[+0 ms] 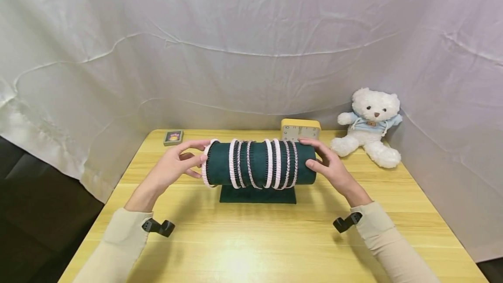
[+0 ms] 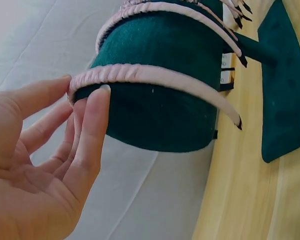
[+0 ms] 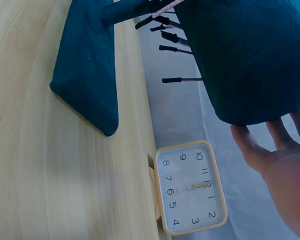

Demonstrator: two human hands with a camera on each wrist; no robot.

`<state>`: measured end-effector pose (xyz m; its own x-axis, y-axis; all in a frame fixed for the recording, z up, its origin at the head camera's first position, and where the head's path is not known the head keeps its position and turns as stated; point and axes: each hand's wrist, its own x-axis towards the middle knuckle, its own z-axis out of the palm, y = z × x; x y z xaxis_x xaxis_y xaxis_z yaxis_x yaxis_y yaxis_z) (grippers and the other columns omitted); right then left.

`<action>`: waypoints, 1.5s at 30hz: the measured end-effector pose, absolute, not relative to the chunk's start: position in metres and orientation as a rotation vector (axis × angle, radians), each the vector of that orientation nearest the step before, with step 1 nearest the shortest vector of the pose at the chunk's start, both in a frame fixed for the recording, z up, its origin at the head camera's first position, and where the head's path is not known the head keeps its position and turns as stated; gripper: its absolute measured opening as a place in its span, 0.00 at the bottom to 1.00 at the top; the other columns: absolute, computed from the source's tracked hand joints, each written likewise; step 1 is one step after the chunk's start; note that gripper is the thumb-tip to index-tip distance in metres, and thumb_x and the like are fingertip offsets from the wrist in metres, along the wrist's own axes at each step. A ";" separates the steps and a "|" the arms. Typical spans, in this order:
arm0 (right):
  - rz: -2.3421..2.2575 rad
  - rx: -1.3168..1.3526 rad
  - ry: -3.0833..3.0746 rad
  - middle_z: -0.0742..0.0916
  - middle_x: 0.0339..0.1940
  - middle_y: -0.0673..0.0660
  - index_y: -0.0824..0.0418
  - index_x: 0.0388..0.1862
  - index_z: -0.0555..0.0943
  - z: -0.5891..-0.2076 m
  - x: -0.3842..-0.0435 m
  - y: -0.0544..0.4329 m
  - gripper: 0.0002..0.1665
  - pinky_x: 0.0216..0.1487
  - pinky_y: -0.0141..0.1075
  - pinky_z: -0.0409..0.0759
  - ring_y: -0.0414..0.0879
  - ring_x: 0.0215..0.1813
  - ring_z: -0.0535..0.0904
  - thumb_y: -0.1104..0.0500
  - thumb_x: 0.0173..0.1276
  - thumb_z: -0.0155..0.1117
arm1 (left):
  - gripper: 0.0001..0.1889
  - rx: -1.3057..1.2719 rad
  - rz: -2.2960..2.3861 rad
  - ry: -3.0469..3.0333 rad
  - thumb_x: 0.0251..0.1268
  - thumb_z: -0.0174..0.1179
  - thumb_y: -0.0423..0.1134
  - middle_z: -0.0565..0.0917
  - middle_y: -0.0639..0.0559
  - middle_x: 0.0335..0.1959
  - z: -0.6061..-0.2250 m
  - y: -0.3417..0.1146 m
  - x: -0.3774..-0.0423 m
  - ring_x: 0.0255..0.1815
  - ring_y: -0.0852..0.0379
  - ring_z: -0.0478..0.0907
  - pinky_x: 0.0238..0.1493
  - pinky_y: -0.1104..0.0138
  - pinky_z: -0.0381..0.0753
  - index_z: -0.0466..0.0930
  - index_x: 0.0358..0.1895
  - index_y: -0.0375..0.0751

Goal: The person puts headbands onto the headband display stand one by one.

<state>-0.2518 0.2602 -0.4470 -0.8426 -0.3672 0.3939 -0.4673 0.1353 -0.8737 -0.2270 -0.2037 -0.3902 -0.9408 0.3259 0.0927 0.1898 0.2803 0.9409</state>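
A dark green velvet headband stand (image 1: 259,194) carries several pale pink and braided headbands (image 1: 277,163) on its horizontal roll. At the roll's left end my left hand (image 1: 174,165) pinches a pale pink pleated headband (image 2: 145,74) between thumb and fingers. That headband lies over the roll, its black tip hanging free in the left wrist view. My right hand (image 1: 330,165) holds the roll's right end, thumb on the front and fingers on the far side. In the right wrist view its fingertips touch the green roll (image 3: 260,75); the thumb is out of sight there.
Behind the stand is a yellow-framed clock (image 1: 300,129). A white teddy bear (image 1: 371,125) in a blue top sits at the back right of the wooden table (image 1: 235,239). A small square box (image 1: 173,137) lies at the back left. Grey-white curtains (image 1: 251,47) surround the table.
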 end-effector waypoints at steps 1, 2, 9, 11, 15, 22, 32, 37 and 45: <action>1.824 0.849 -2.304 0.70 0.85 0.64 0.59 0.83 0.71 -0.447 -0.252 0.260 0.34 0.70 0.29 0.77 0.41 0.79 0.71 0.68 0.81 0.61 | 0.26 0.498 1.737 2.442 0.81 0.67 0.43 0.77 0.40 0.72 -0.391 -0.205 -0.228 0.52 0.52 0.86 0.47 0.55 0.94 0.78 0.77 0.47; 1.825 0.849 -2.304 0.70 0.85 0.64 0.59 0.83 0.71 -0.447 -0.252 0.260 0.34 0.70 0.29 0.77 0.41 0.79 0.71 0.68 0.81 0.61 | 0.25 0.514 1.722 2.472 0.81 0.66 0.43 0.77 0.42 0.73 -0.392 -0.206 -0.229 0.54 0.53 0.85 0.48 0.56 0.94 0.78 0.77 0.48; 1.832 0.854 -2.294 0.72 0.84 0.61 0.60 0.83 0.71 -0.447 -0.252 0.260 0.34 0.70 0.29 0.77 0.42 0.78 0.71 0.68 0.81 0.61 | 0.22 0.800 1.708 2.611 0.83 0.62 0.37 0.74 0.47 0.78 -0.410 -0.216 -0.240 0.72 0.61 0.76 0.65 0.75 0.80 0.80 0.75 0.44; 1.831 0.854 -2.293 0.73 0.84 0.59 0.60 0.83 0.71 -0.447 -0.252 0.260 0.33 0.70 0.29 0.78 0.42 0.78 0.72 0.68 0.81 0.61 | 0.22 0.882 1.747 2.569 0.82 0.62 0.33 0.72 0.44 0.80 -0.417 -0.217 -0.243 0.75 0.62 0.75 0.68 0.75 0.79 0.80 0.74 0.40; 1.832 0.854 -2.290 0.74 0.84 0.57 0.60 0.83 0.71 -0.448 -0.252 0.261 0.33 0.70 0.29 0.78 0.42 0.79 0.71 0.68 0.81 0.61 | 0.21 0.963 1.816 2.502 0.83 0.60 0.30 0.71 0.41 0.82 -0.427 -0.214 -0.247 0.76 0.65 0.74 0.69 0.74 0.79 0.80 0.74 0.39; 1.838 0.856 -2.287 0.73 0.84 0.57 0.60 0.83 0.71 -0.447 -0.252 0.262 0.33 0.69 0.29 0.78 0.41 0.79 0.71 0.68 0.81 0.61 | 0.22 1.024 1.810 2.558 0.83 0.59 0.30 0.76 0.43 0.79 -0.431 -0.201 -0.250 0.78 0.64 0.73 0.78 0.65 0.74 0.79 0.74 0.42; 1.843 0.862 -2.287 0.73 0.84 0.58 0.61 0.83 0.71 -0.447 -0.252 0.261 0.34 0.69 0.29 0.78 0.41 0.79 0.71 0.68 0.81 0.61 | 0.19 0.928 1.669 2.727 0.85 0.61 0.38 0.80 0.53 0.76 -0.428 -0.182 -0.254 0.78 0.54 0.73 0.78 0.67 0.70 0.81 0.73 0.53; 1.838 0.863 -2.282 0.74 0.83 0.55 0.61 0.83 0.71 -0.446 -0.253 0.261 0.34 0.70 0.29 0.78 0.41 0.79 0.71 0.69 0.81 0.61 | 0.19 0.911 1.662 2.718 0.85 0.61 0.41 0.80 0.55 0.75 -0.425 -0.176 -0.255 0.80 0.53 0.72 0.82 0.60 0.67 0.82 0.72 0.55; 1.836 0.857 -2.288 0.74 0.83 0.54 0.60 0.83 0.71 -0.447 -0.252 0.261 0.34 0.70 0.29 0.78 0.41 0.79 0.71 0.68 0.81 0.61 | 0.19 0.916 1.648 2.699 0.85 0.61 0.42 0.80 0.53 0.76 -0.423 -0.171 -0.256 0.81 0.49 0.72 0.84 0.43 0.63 0.81 0.73 0.55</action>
<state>-0.2523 0.2609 -0.4468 -0.8393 -0.3683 0.3999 -0.4702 0.1226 -0.8740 -0.2559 -0.1707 -0.4234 -0.8347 0.3785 0.4001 0.5288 0.3477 0.7742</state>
